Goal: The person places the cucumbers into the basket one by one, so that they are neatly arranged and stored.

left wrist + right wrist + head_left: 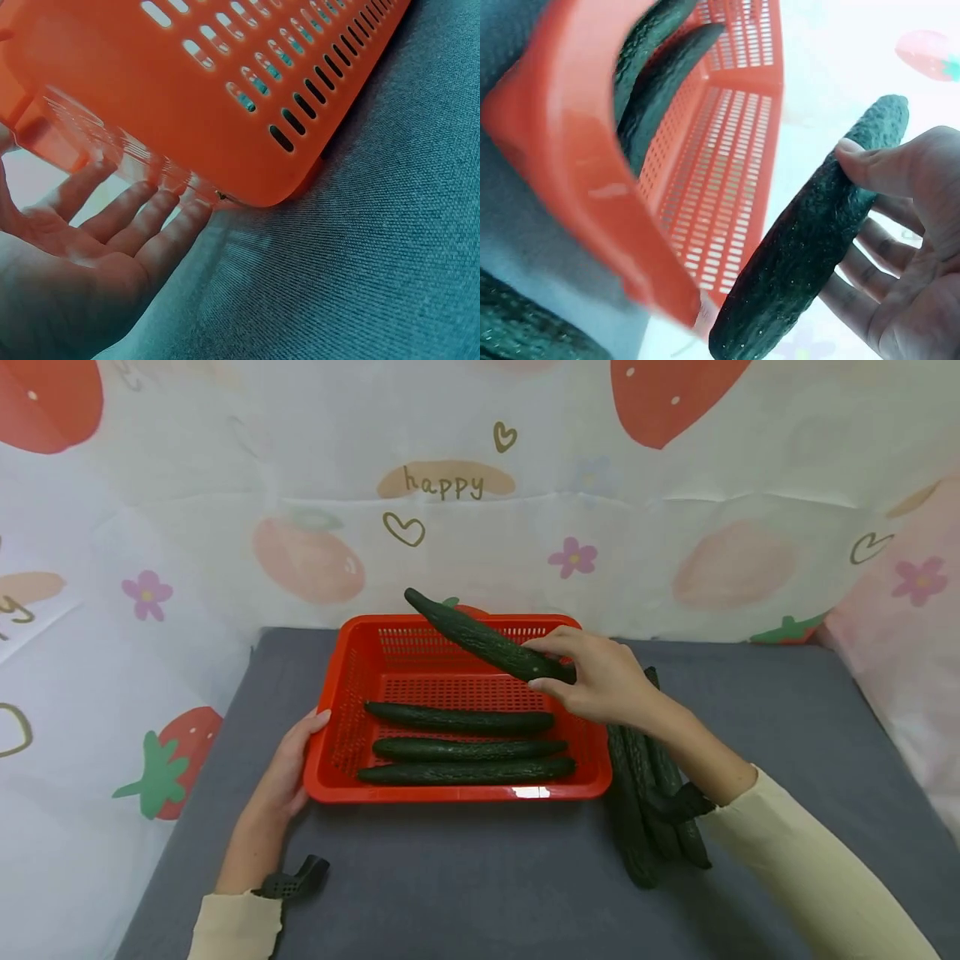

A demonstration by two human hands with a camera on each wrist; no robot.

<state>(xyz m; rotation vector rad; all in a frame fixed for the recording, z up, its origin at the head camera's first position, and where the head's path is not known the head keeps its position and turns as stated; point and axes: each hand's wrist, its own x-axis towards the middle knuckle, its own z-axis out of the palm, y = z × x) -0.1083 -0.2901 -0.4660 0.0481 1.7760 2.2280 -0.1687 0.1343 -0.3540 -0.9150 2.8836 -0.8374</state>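
Pinching a cucumber [480, 639] toward one end, my right fingers [557, 645] have the thumb on its near side and the others across from it, so its long free part juts out to their left and tilts up over the red basket [450, 794]. Nearer me and left of those fingers, three cucumbers [459, 721] already lie in the basket, roughly parallel to its long rim; a bare stretch of mesh floor shows beyond them, below the one I hold. My left fingers [176, 240] are parted, their tips against the outside of the basket's left end, with the thumb over the rim; I take this as a steadying hold. Just right of the basket, below my right wrist, three more cucumbers [630, 827] rest together on the worktop [465, 877].

To set this one down well, I would level it first, turning the wrist until the raised tip drops in line with the row. Because the grip sits off its middle, the free end may swing or dip, so a firm but gentle pinch seems wise. I would lower it into the bare stretch, clear of the rim, and part my fingers only once both ends are supported, the left ones guarding against a slide
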